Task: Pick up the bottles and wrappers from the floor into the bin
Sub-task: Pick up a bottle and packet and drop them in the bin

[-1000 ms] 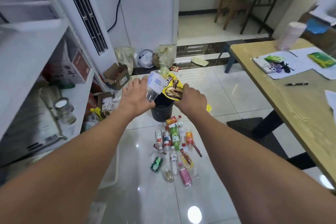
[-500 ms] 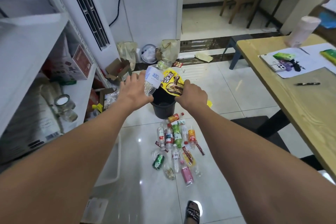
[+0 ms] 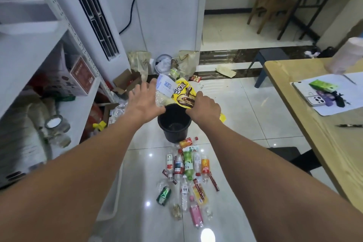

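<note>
Left hand [image 3: 144,104]: stretched out over the left rim of the bin [image 3: 174,133], fingers splayed and nearly straight, curled round nothing. The clear bottle [image 3: 164,88] sits just past the fingertips, and whether the hand touches it cannot be told.
Right hand [image 3: 204,110]: fingers curled, pinching the lower edge of the yellow wrapper [image 3: 184,94] above the bin's right rim.
Position of clear bottle: tilted, with a white and blue label, above the far left rim of the bin and just beside the yellow wrapper.
Position of yellow wrapper: held upright over the far rim, printed face toward the camera.
Position of bin: black and round, upright on the pale tiled floor [image 3: 255,120], its mouth between the two hands.
Litter on floor: a cluster of bottles and wrappers on the near side of the bin. An orange bottle [image 3: 185,141] lies at the bin's base. Nearer the camera lie a green bottle [image 3: 188,165], a green can [image 3: 163,195] and a pink bottle [image 3: 196,215].
Surroundings: a wooden table [image 3: 324,153] at right carries a phone [image 3: 314,98] and a pen [image 3: 351,125]. A white shelf [image 3: 29,49] stands at left.
</note>
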Tool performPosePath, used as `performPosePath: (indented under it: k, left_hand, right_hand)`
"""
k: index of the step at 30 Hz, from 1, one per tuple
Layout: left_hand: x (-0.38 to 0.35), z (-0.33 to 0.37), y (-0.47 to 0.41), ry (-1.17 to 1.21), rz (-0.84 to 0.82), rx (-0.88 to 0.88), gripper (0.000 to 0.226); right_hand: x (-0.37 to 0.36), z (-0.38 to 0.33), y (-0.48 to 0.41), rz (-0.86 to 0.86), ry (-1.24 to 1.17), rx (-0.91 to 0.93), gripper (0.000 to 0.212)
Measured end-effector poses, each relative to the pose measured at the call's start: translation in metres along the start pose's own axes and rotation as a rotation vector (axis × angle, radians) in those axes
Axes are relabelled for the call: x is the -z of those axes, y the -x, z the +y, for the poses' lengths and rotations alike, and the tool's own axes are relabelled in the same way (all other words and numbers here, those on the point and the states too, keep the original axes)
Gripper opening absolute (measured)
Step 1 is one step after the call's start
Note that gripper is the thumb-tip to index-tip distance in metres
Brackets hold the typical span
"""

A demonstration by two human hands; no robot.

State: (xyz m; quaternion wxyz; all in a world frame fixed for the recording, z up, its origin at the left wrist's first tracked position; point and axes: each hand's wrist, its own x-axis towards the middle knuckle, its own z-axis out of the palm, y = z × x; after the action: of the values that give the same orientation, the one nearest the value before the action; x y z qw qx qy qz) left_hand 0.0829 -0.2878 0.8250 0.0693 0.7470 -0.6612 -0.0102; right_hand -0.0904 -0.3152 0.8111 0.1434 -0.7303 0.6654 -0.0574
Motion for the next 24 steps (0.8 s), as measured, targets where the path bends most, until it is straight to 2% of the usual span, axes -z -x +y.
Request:
performPosePath:
  k: [15, 24]
  left_hand:
    - [-0.025, -0.041, -0.097, 0.049, -0.055, -0.039, 0.098]
    - [-0.101, -0.071, -0.154, 0.049, -0.057, -0.050, 0.096]
  right_hand:
    - [-0.012, -0.030, -0.095, 0.034, 0.021, -0.088, 0.042]
    - [-0.085, -0.040, -0.167, -0.014, -0.003, -0.125, 0.042]
